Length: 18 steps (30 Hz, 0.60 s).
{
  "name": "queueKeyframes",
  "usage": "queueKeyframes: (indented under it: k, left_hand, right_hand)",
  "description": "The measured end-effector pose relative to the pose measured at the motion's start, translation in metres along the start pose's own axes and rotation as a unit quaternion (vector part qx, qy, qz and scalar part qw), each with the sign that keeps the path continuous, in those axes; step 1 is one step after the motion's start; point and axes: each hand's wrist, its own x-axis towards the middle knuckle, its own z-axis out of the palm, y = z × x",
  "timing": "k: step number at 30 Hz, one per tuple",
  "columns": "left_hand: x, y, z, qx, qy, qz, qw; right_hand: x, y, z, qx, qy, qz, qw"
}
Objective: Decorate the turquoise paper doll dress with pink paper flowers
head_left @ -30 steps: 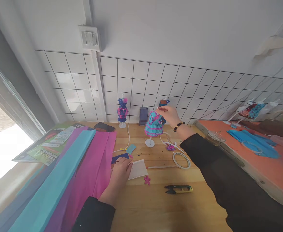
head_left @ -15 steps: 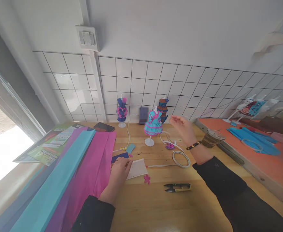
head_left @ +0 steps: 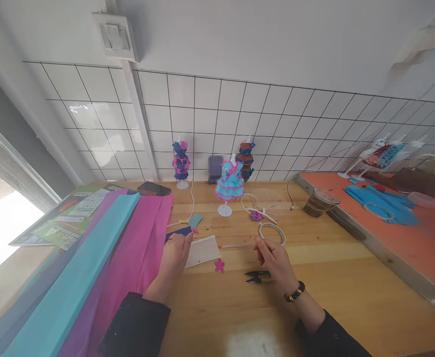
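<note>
My left hand [head_left: 176, 254] is closed, fingers curled and thumb against them, at the left edge of a white card [head_left: 203, 251]. Whatever it may hold is hidden. Fingertips pinched together, my right hand [head_left: 276, 263] hovers at the front of a roll of tape [head_left: 282, 233], near the right end of a thin pale strip [head_left: 237, 246]. What is in the pinch cannot be made out. Below this hand lie black thread snips [head_left: 256, 277], their handles partly covered. A pink paper flower [head_left: 219, 266] rests by the card's lower right corner.
A mini dress form in a turquoise and pink dress [head_left: 229, 186] stands mid-table, with a navy-dressed one [head_left: 181, 161] and a brown-and-blue one [head_left: 246, 158] behind. Pink paper sheets [head_left: 148, 233] cover the left side. A brown cup [head_left: 319, 203] stands right, beside an orange surface [head_left: 373, 238].
My right hand has come down and toward me, from beside the dress forms to the tape roll, its fingers now pinched. My left hand stays by the card. The view has shifted slightly.
</note>
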Motion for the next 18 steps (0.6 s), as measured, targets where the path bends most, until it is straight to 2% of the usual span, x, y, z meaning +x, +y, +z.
queueKeyframes:
  k: [2, 5, 9, 14, 18]
  left_hand:
    - [0.001, -0.001, -0.001, 0.028, -0.003, 0.02, 0.999]
    - [0.001, -0.003, -0.002, 0.046, -0.014, 0.04, 0.998]
    - [0.001, -0.008, 0.001, 0.044, -0.019, 0.045, 0.998]
    - [0.001, -0.013, 0.006, 0.054, -0.033, 0.052, 0.997]
    - [0.0, -0.012, 0.007, 0.063, -0.078, 0.052, 0.994]
  right_hand:
    - [-0.009, -0.002, 0.003, -0.078, -0.031, -0.057, 0.995]
    - [-0.019, -0.005, 0.0, -0.189, -0.099, -0.147, 0.966]
    - [-0.038, 0.007, -0.016, -0.26, -0.137, -0.172, 0.94]
    - [-0.057, 0.044, -0.038, -0.295, -0.073, -0.153, 0.94]
    - [-0.058, 0.064, -0.046, -0.324, -0.019, -0.15, 0.934]
